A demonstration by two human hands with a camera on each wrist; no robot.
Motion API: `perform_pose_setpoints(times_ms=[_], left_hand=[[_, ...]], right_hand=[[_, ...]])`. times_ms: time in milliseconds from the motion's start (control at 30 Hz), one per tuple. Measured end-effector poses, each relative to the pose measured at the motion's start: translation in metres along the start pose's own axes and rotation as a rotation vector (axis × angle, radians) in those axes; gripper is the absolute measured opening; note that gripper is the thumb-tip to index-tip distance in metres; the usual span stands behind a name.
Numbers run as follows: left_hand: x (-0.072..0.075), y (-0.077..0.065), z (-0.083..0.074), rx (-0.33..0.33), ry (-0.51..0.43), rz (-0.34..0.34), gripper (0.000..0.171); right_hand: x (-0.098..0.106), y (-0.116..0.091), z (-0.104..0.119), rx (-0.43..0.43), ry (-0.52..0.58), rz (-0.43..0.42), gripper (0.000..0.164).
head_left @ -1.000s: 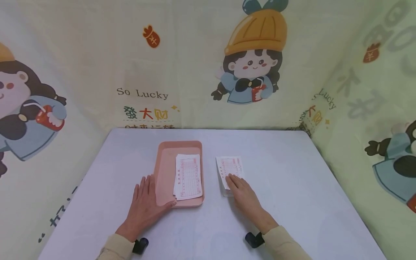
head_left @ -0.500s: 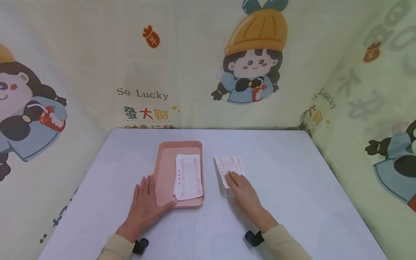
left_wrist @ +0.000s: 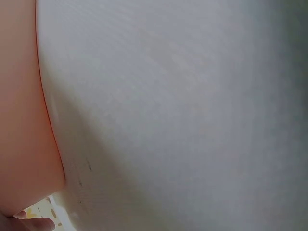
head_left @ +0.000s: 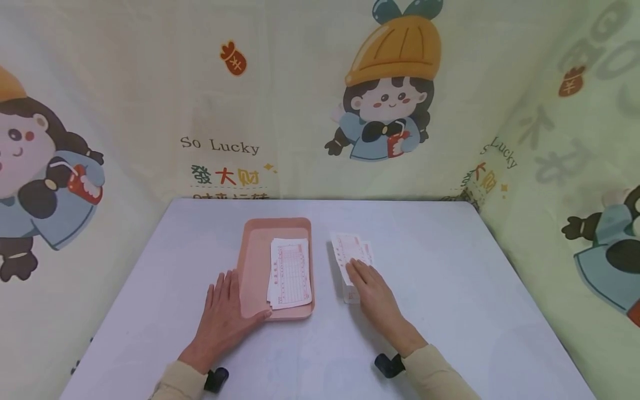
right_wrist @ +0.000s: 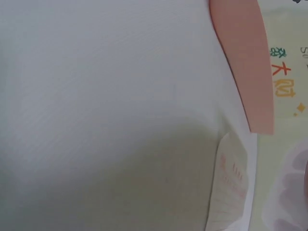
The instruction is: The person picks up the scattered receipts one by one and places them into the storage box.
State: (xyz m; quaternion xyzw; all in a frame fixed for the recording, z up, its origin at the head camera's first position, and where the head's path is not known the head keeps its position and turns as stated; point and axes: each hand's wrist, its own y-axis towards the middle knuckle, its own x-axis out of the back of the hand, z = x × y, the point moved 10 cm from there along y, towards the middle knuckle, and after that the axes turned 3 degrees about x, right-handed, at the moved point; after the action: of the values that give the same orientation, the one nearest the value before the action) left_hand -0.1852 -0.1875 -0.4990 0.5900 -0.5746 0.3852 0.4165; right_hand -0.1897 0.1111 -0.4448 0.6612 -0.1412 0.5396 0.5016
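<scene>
Printed paper slips (head_left: 288, 273) lie in a pink tray (head_left: 256, 233), toward its right side. My left hand (head_left: 222, 316) rests with straight fingers along the tray's left side, its thumb at the near edge. To the right of the tray, a stack of similar slips (head_left: 350, 250) lies on the white table. My right hand (head_left: 377, 305) lays its fairly straight fingers on the stack's top slip, which sits shifted forward and left of those under it. Its thumb is hidden. In the right wrist view, the stack's edge (right_wrist: 228, 187) shows near the tray's side (right_wrist: 245, 72).
The white table (head_left: 440, 278) ends at a back edge against a printed cloth backdrop (head_left: 295, 111). Cloth also hangs at both sides. A small black device (head_left: 217, 379) sits at the left wrist, another black device (head_left: 389, 365) at the right.
The top slip under my right fingers has slid forward and to the left, baring part of the slips beneath. My right hand has shifted slightly forward. The left hand and tray stay put.
</scene>
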Motion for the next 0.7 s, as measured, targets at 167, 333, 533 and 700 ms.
perform_pose_setpoints(times_ms=[167, 333, 533, 700], left_hand=[[0.001, -0.001, -0.001, -0.011, -0.005, -0.028, 0.125], [-0.001, -0.001, 0.001, -0.007, 0.0, -0.015, 0.126], [-0.002, 0.0, 0.002, -0.001, 0.005, -0.011, 0.127], [-0.003, 0.0, 0.002, -0.004, -0.002, -0.007, 0.127]], right_hand=[[0.005, 0.009, 0.008, 0.023, 0.021, -0.032, 0.059], [0.009, 0.019, 0.017, 0.042, 0.038, -0.041, 0.064], [0.007, 0.028, 0.024, 0.033, 0.046, -0.009, 0.06], [0.003, 0.036, 0.03, 0.033, 0.057, 0.039, 0.059]])
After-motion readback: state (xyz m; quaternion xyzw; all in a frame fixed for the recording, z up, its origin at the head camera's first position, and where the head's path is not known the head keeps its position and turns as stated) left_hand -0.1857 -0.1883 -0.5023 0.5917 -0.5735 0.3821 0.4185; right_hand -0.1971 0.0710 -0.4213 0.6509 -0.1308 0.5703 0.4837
